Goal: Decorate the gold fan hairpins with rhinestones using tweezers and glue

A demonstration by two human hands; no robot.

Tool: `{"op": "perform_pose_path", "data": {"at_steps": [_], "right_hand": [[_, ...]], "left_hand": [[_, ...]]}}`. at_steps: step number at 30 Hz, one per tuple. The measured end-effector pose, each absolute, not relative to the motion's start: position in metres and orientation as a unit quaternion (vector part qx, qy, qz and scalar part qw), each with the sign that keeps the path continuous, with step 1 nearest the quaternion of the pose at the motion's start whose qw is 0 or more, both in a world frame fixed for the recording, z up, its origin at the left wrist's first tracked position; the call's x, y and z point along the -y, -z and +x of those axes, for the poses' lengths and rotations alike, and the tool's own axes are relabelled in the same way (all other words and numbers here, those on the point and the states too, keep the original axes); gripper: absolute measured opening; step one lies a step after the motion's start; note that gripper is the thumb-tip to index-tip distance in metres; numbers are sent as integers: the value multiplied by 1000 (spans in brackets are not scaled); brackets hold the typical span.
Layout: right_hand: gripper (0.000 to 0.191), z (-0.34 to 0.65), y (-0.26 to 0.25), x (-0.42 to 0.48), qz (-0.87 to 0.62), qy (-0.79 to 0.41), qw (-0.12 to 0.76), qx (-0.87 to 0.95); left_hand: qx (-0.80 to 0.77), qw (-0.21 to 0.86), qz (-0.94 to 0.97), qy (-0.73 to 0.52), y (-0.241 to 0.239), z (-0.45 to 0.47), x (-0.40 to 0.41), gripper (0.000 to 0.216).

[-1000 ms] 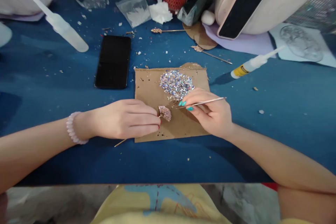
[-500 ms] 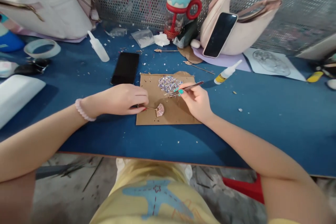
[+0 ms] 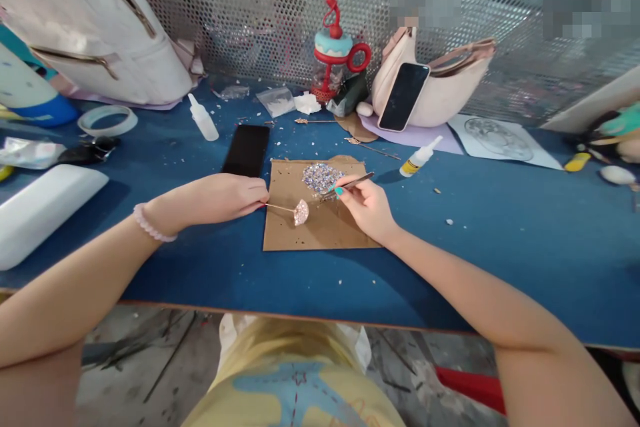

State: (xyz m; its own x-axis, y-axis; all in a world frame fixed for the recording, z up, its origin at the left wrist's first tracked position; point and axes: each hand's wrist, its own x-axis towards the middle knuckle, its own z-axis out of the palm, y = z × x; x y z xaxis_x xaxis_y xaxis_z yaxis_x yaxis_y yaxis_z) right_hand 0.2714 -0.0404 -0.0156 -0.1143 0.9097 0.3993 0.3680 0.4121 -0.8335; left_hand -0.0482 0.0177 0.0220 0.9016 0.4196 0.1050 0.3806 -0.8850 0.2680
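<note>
My left hand (image 3: 235, 197) pinches the thin metal stem of a hairpin (image 3: 301, 212), whose fan-shaped head is covered in pinkish sparkling stones. That head is over a piece of brown cardboard (image 3: 285, 237). In my right hand (image 3: 369, 207) is a pair of dark tweezers (image 3: 359, 181), held like a pen. The tweezer tips point left, at the near edge of a pile of small glittering rhinestones (image 3: 323, 177) on the cardboard. Whether the tips hold a stone is too small to tell.
A black phone (image 3: 246, 150) lies behind my left hand. Glue bottles (image 3: 419, 157) (image 3: 203, 119) stand or lie on the blue table (image 3: 480, 267). Farther back are a red-handled cup (image 3: 333, 53), a pale handbag (image 3: 453, 97) with a phone leaning on it, and a tape roll (image 3: 107, 121).
My left hand has drawn back left, showing more of the hairpin's stem, and the fan head has turned. My right hand stays by the rhinestones. The camera view has tilted up.
</note>
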Motion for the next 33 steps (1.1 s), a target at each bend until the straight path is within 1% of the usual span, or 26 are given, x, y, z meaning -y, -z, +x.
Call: {"op": "perform_pose_path", "data": {"at_steps": [5,8,12,16,19,26,33], "right_hand": [[26,273,14,41,-468,-280,473,692],[24,273,13,42,-463,-279,460,704],[23,272,11,43,-454,-276,438,725],[23,271,11,44,-448,-267,425,740],[24,272,11,44,-447,-258,419,748],[24,273,12,44,-450,-249,416,750],[21,273,11,43,-454,-242,413,751]], "left_hand": [[-284,188,927,-155,-21,-43,-17,23],[-322,254,888,-206,-15,-36,-14,20],[-331,339,846,-246,-6,-27,-9,20],[-332,366,828,-264,-5,-21,-4,20],[-338,351,829,-273,-9,-20,-2,21],[-358,257,862,-252,-17,-24,-1,24],[-381,113,889,-228,-20,-37,-11,25]]}}
